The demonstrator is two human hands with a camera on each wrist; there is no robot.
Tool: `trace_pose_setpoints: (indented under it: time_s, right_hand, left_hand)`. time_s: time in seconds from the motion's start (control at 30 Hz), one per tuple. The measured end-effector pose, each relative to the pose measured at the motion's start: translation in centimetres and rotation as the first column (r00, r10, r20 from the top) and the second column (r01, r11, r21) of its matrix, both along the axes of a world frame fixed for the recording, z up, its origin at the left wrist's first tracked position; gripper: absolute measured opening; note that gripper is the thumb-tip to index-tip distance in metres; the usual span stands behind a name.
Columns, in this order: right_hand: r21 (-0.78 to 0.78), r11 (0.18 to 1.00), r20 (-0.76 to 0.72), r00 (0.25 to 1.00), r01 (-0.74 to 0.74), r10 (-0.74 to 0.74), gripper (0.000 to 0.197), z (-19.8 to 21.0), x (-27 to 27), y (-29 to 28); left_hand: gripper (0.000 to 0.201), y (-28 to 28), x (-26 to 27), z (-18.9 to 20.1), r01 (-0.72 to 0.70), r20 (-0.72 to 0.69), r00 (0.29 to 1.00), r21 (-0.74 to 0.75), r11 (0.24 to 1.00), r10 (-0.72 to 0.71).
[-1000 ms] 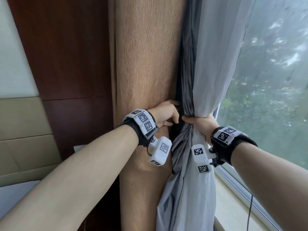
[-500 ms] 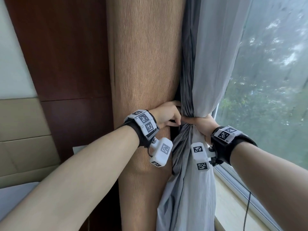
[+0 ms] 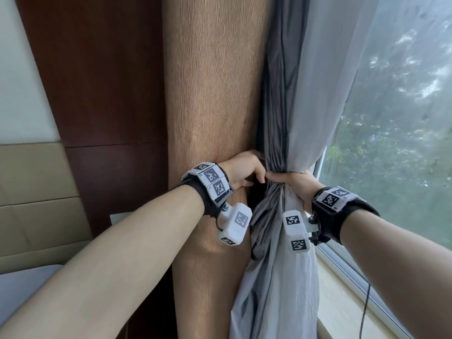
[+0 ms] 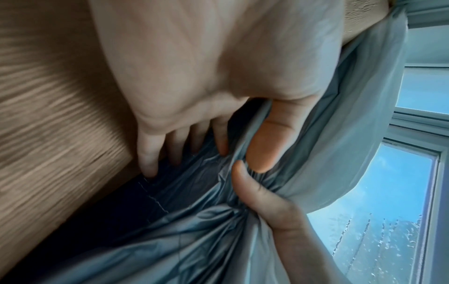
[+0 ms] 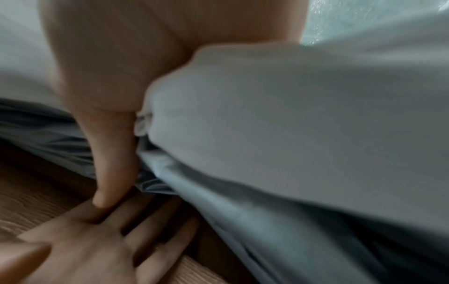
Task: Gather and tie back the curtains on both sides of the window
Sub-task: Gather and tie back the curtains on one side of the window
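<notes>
A brown textured curtain (image 3: 210,106) hangs in the middle. To its right are a dark grey curtain (image 3: 276,94) and a pale sheer (image 3: 322,81), pulled together into one bunch. My right hand (image 3: 288,178) grips that bunch at waist height, and its thumb (image 4: 252,192) presses into the gathered folds. My left hand (image 3: 254,174) reaches past the brown curtain's edge. Its fingers (image 4: 148,157) lie fairly straight and spread, touching the grey fabric (image 4: 194,221) just left of the right hand. The right wrist view is blurred. It shows my right hand (image 5: 109,134) on the cloth and the left hand (image 5: 97,240) below.
The window glass (image 3: 403,143) fills the right side, with a pale sill (image 3: 342,302) and a thin black cable (image 3: 365,309) below it. A dark wood wall panel (image 3: 97,81) and a beige padded panel (image 3: 36,192) stand to the left.
My left hand has slid right, from the brown curtain's face to the grey fabric beside my right thumb. The right hand keeps its grip on the bunch.
</notes>
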State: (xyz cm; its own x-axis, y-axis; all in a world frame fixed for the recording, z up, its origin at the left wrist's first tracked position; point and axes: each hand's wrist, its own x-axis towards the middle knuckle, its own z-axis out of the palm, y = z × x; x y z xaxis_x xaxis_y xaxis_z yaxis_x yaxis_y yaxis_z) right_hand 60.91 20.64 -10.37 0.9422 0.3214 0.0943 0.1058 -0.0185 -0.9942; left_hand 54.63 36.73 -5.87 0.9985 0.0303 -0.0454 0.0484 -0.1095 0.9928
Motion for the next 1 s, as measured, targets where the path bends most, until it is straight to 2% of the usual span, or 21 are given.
trace_pose_setpoints:
  time_s: [0.1, 0.17, 0.27, 0.4, 0.53, 0.6, 0.67, 0.73, 0.93, 1.0]
  right_hand:
    - [-0.012, 1.000, 0.018, 1.000, 0.023, -0.022, 0.038, 0.5, -0.7, 0.2]
    - [-0.001, 0.998, 0.037, 0.997, 0.062, -0.062, 0.033, 0.6, -0.8, 0.3]
    - [-0.005, 0.992, 0.055, 0.991, 0.123, -0.122, 0.038, 0.5, -0.6, 0.4]
    - [-0.054, 0.989, 0.095, 0.987, 0.135, -0.129, 0.042, 0.4, -0.7, 0.6]
    - [-0.062, 0.995, 0.082, 0.994, 0.082, -0.076, 0.053, 0.3, -0.6, 0.4]
    - [-0.082, 0.993, 0.075, 0.994, 0.090, -0.084, 0.057, 0.3, -0.4, 0.6]
    - [-0.067, 0.989, 0.070, 0.990, 0.129, -0.124, 0.046, 0.3, -0.4, 0.6]
    - [-0.044, 0.984, 0.080, 0.982, 0.173, -0.169, 0.036, 0.5, -0.3, 0.5]
    - [-0.043, 0.965, 0.073, 0.964, 0.259, -0.256, 0.043, 0.3, 0.2, 0.6]
    - [-0.069, 0.971, 0.076, 0.972, 0.227, -0.222, 0.043, 0.4, 0.0, 0.7]
  left_hand:
    - [0.080, -0.7, 0.4, -0.2, 0.022, 0.011, 1.000, -0.004, 1.000, -0.022]
    - [0.076, -1.1, 0.1, -0.1, 0.073, 0.009, 0.997, -0.014, 0.997, -0.073]
    - [0.074, -1.2, -0.4, 0.3, 0.093, 0.015, 0.996, -0.046, 0.995, -0.092]
    - [0.084, -0.8, -0.9, 0.7, 0.075, 0.036, 0.997, -0.015, 0.997, -0.075]
    - [0.074, -0.1, -1.5, 1.1, 0.137, 0.029, 0.990, 0.016, 0.990, -0.138]
    - [0.085, 0.1, -1.6, 1.2, 0.143, 0.021, 0.989, 0.046, 0.989, -0.144]
    - [0.088, 0.2, -1.4, 1.2, 0.151, 0.013, 0.988, 0.073, 0.986, -0.152]
    - [0.082, 0.4, -1.1, 1.2, 0.148, 0.011, 0.989, 0.106, 0.983, -0.150]
    - [0.073, 0.2, -0.2, 0.4, 0.026, 0.049, 0.998, 0.026, 0.999, -0.027]
    - [0.080, -0.2, -0.1, 0.3, -0.003, 0.038, 0.999, 0.019, 1.000, 0.003]
